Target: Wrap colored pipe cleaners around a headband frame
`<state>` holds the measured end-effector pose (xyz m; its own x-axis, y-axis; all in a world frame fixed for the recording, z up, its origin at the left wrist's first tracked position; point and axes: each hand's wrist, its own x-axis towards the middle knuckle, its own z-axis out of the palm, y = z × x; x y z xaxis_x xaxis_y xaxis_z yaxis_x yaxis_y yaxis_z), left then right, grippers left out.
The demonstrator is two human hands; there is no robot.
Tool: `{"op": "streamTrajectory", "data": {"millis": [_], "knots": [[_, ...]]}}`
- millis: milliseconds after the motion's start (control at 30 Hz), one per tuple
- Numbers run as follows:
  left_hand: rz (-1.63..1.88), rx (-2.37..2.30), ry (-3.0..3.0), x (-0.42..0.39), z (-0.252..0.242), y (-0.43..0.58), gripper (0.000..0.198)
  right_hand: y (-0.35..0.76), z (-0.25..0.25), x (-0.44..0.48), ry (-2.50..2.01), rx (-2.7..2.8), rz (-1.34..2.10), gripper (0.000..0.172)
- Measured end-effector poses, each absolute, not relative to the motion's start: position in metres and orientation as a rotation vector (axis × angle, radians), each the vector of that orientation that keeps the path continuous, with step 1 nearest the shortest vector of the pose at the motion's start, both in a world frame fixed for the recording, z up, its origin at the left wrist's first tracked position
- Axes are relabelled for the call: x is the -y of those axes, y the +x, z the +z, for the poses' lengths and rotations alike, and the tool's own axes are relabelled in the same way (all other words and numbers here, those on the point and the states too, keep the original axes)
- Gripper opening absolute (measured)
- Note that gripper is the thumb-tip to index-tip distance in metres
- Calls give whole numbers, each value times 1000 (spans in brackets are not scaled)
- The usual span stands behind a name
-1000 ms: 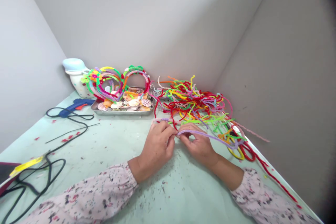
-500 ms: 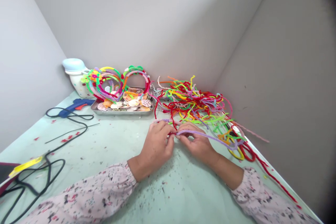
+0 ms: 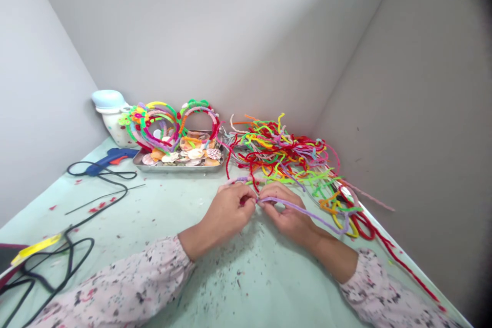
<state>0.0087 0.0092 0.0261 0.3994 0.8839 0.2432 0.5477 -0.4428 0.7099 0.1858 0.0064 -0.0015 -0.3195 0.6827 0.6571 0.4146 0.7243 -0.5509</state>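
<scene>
Pale grey walls (image 3: pixel 192 36) close into a corner behind a mint-green table (image 3: pixel 226 287). Fingers (image 3: pixel 249 200) of both hands almost meet at the centre, curled and pinched tight: the left hand (image 3: pixel 226 210) and right hand (image 3: pixel 288 212) grip a fuzzy lilac pipe cleaner (image 3: pixel 303 210) close together, with a bit of red showing at the left fingertips. Its long axis runs rightward from the pinch, sagging in a shallow curve and hooking upward at the far end. Just ahead, a tangled heap of bright pipe cleaners (image 3: pixel 284 151) spreads to the table's right edge. Farther left sit a metal tray (image 3: pixel 177 168) of shells (image 3: pixel 192 154) behind looped pipe-cleaner hoops (image 3: pixel 172 125), a white jar (image 3: pixel 111 118), and a blue glue gun (image 3: pixel 111 155) with a black cord (image 3: pixel 103 184). Room to move lies left of the hands, where small scraps dot the table.
</scene>
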Motion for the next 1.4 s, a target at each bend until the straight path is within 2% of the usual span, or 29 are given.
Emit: {"op": "streamTrajectory", "data": {"millis": [167,300,533,1400], "knots": [[600,-1134,1911,-23,31,-1,27,187,-3,-6,-760,2030,331,14],[463,-1073,1651,-29,31,-5,20,188,-5,-5,-736,2068,282,15],[451,-979,1445,-30,37,-6,15,188,-6,-6,-697,2042,286,11],[353,-924,1489,-33,40,-15,17,189,-5,-6,-652,2057,330,10]]}}
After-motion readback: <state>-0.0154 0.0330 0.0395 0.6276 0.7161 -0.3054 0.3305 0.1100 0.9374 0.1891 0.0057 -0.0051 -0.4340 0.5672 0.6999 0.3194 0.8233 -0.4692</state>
